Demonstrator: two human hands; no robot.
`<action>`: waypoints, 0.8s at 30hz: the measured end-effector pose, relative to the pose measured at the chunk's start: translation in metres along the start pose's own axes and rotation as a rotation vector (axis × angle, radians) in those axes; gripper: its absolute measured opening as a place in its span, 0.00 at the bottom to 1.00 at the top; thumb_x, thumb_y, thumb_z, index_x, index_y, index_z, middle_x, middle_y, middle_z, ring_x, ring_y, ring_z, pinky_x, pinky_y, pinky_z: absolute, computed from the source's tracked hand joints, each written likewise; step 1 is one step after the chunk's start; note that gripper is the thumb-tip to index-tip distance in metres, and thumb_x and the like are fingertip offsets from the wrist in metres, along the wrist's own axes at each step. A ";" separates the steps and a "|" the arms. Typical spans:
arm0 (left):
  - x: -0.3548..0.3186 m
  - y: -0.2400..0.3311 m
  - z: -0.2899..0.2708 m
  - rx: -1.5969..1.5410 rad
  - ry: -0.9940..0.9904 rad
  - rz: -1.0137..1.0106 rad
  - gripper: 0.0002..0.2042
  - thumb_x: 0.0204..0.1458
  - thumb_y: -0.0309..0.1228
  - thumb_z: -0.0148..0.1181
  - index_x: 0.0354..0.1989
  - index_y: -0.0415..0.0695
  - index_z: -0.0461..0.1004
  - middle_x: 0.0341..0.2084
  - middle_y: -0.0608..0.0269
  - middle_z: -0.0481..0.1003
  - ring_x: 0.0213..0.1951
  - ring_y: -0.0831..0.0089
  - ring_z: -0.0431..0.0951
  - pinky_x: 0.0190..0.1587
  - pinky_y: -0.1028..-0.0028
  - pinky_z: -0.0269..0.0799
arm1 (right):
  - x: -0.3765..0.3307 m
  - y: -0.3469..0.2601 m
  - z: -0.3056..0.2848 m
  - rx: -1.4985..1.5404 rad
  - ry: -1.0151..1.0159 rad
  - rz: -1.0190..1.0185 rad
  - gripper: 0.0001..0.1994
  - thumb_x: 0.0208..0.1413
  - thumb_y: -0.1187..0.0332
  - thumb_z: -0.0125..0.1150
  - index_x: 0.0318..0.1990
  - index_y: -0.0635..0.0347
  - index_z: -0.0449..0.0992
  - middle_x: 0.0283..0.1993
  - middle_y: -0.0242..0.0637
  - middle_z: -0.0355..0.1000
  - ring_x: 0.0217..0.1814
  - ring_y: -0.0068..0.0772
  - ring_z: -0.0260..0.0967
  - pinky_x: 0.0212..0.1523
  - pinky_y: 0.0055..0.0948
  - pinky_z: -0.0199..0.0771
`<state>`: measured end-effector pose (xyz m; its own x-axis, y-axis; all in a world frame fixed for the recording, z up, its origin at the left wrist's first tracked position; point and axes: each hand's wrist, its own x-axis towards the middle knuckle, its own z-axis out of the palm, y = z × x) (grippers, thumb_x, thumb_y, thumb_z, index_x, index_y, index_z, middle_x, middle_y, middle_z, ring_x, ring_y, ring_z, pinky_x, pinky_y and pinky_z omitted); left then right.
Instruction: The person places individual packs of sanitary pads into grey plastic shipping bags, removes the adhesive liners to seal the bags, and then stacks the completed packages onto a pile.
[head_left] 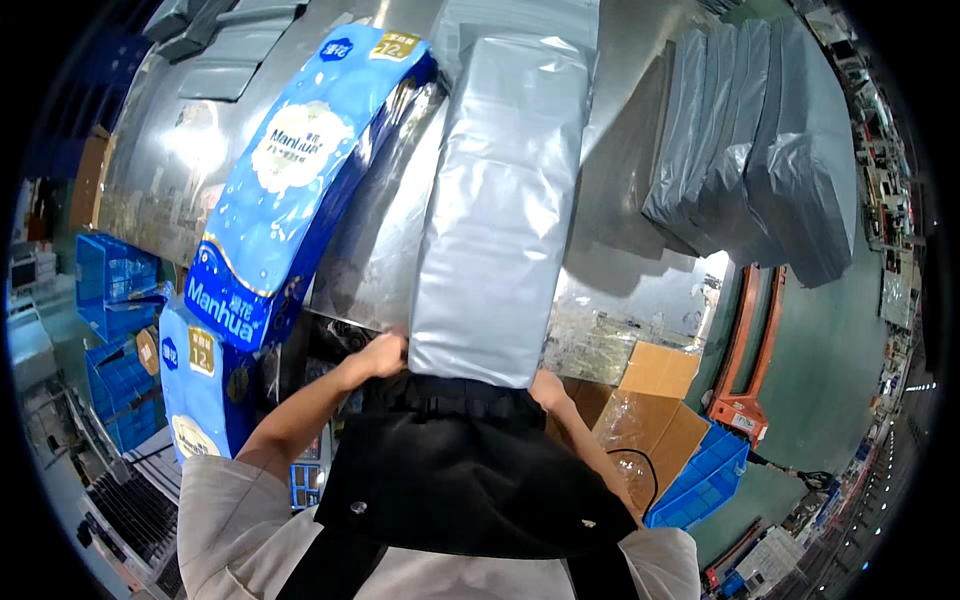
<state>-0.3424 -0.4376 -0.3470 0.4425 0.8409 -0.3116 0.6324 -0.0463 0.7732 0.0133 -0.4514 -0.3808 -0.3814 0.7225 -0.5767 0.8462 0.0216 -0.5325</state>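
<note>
Grey-wrapped pack (505, 200): in the head view I have it lying lengthwise at the middle of the metal table (615, 225), its near end against the wearer's black apron (450, 475). The left hand (383, 355) is curled at its near left corner, the right hand (547, 388) just by the near right corner. The fingertips are hidden from me, so I cannot tell whether either one is pinching the film or merely touching it.

I judge the work partway along. This pack is covered in grey over all I can see; whether its near end is closed, I cannot tell. The blue packs have no grey cover, so those look left to do.

Counting: one grey-wrapped pack between the hands; two blue packs, the upper one (300, 160) slanting across the table's left side and the lower one (190, 375) below it; at least four grey bundles (805, 160) leaning together at right; at least three grey parcels (225, 75) at upper left; one open cardboard box (665, 370) near the right forearm.
</note>
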 end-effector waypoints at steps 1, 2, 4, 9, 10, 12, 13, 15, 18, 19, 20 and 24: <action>0.005 0.014 -0.002 -0.080 0.084 0.036 0.21 0.41 0.39 0.60 0.43 0.40 0.72 0.44 0.48 0.70 0.50 0.59 0.68 0.52 0.68 0.62 | -0.002 -0.032 -0.021 0.026 0.083 -0.026 0.20 0.43 0.60 0.52 0.45 0.58 0.72 0.40 0.52 0.70 0.43 0.52 0.67 0.45 0.39 0.66; 0.016 0.011 0.001 -0.306 -0.108 -0.099 0.24 0.42 0.39 0.62 0.48 0.42 0.69 0.47 0.53 0.69 0.49 0.64 0.68 0.52 0.68 0.62 | 0.004 -0.026 -0.029 0.272 0.044 -0.392 0.25 0.47 0.55 0.49 0.52 0.56 0.66 0.47 0.51 0.67 0.48 0.50 0.66 0.49 0.38 0.64; 0.044 0.056 -0.006 -0.247 0.057 0.369 0.16 0.45 0.32 0.60 0.43 0.41 0.71 0.39 0.55 0.73 0.39 0.72 0.73 0.41 0.71 0.69 | 0.023 -0.095 -0.070 0.155 -0.200 -0.026 0.23 0.48 0.54 0.50 0.46 0.62 0.70 0.45 0.51 0.69 0.47 0.48 0.67 0.49 0.38 0.64; 0.071 0.110 -0.040 -0.701 -0.094 -0.254 0.10 0.46 0.34 0.57 0.23 0.38 0.72 0.14 0.63 0.70 0.16 0.79 0.69 0.18 0.77 0.64 | 0.026 -0.149 -0.127 0.356 -0.118 0.119 0.20 0.49 0.51 0.53 0.27 0.61 0.76 0.21 0.35 0.71 0.23 0.24 0.66 0.25 0.28 0.65; 0.063 0.095 -0.028 -0.689 -0.043 -0.258 0.10 0.45 0.33 0.56 0.20 0.38 0.72 0.11 0.63 0.70 0.15 0.76 0.70 0.18 0.74 0.64 | 0.027 -0.112 -0.109 0.379 -0.063 0.208 0.25 0.48 0.44 0.53 0.26 0.63 0.76 0.20 0.34 0.71 0.23 0.24 0.66 0.25 0.29 0.65; 0.044 0.018 -0.016 -0.031 -0.125 -0.288 0.10 0.44 0.33 0.57 0.20 0.38 0.73 0.12 0.62 0.70 0.15 0.78 0.69 0.18 0.74 0.64 | 0.020 -0.042 -0.086 0.119 0.009 0.279 0.21 0.48 0.52 0.54 0.30 0.66 0.76 0.25 0.44 0.73 0.30 0.37 0.71 0.31 0.31 0.68; 0.031 0.002 -0.015 -0.148 -0.087 -0.315 0.10 0.45 0.32 0.56 0.19 0.38 0.72 0.12 0.62 0.70 0.15 0.79 0.69 0.18 0.75 0.64 | 0.004 -0.012 -0.077 -0.031 0.205 0.331 0.18 0.49 0.57 0.52 0.36 0.64 0.75 0.31 0.51 0.72 0.35 0.48 0.71 0.37 0.36 0.69; 0.004 -0.017 -0.002 -0.394 -0.022 -0.371 0.10 0.45 0.31 0.56 0.18 0.38 0.71 0.11 0.62 0.69 0.15 0.81 0.68 0.18 0.75 0.63 | -0.020 0.009 -0.075 -0.103 0.323 0.449 0.16 0.49 0.57 0.51 0.32 0.62 0.76 0.32 0.51 0.71 0.37 0.52 0.69 0.38 0.42 0.68; -0.026 -0.028 0.015 -0.600 0.067 -0.376 0.12 0.49 0.32 0.54 0.17 0.40 0.69 0.12 0.68 0.68 0.15 0.84 0.66 0.18 0.79 0.61 | -0.020 -0.068 -0.068 -0.142 0.469 0.468 0.21 0.47 0.51 0.53 0.16 0.62 0.69 0.24 0.50 0.70 0.29 0.53 0.68 0.31 0.44 0.66; -0.030 -0.028 0.015 -0.581 0.099 -0.362 0.11 0.50 0.31 0.54 0.19 0.40 0.70 0.13 0.69 0.69 0.16 0.83 0.66 0.19 0.81 0.61 | -0.012 -0.084 -0.056 -0.135 0.507 0.400 0.22 0.46 0.50 0.54 0.15 0.62 0.67 0.21 0.49 0.69 0.27 0.53 0.67 0.29 0.44 0.65; -0.029 -0.035 0.019 -0.690 0.164 -0.352 0.09 0.49 0.30 0.54 0.22 0.39 0.70 0.15 0.67 0.70 0.19 0.84 0.67 0.21 0.80 0.62 | -0.004 -0.100 -0.045 -0.128 0.543 0.328 0.23 0.45 0.49 0.55 0.13 0.61 0.65 0.19 0.48 0.67 0.25 0.53 0.66 0.27 0.44 0.64; -0.003 -0.029 -0.040 -0.618 0.518 -0.343 0.11 0.47 0.29 0.55 0.36 0.35 0.71 0.27 0.60 0.75 0.32 0.76 0.74 0.36 0.77 0.69 | 0.040 -0.115 -0.010 -0.013 0.621 -0.018 0.14 0.46 0.59 0.56 0.31 0.62 0.67 0.32 0.48 0.67 0.38 0.51 0.64 0.39 0.43 0.63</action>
<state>-0.3874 -0.4177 -0.3466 -0.1485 0.9009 -0.4079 0.1530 0.4284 0.8905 -0.0953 -0.4184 -0.3362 -0.1114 0.9890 -0.0971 0.8477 0.0436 -0.5288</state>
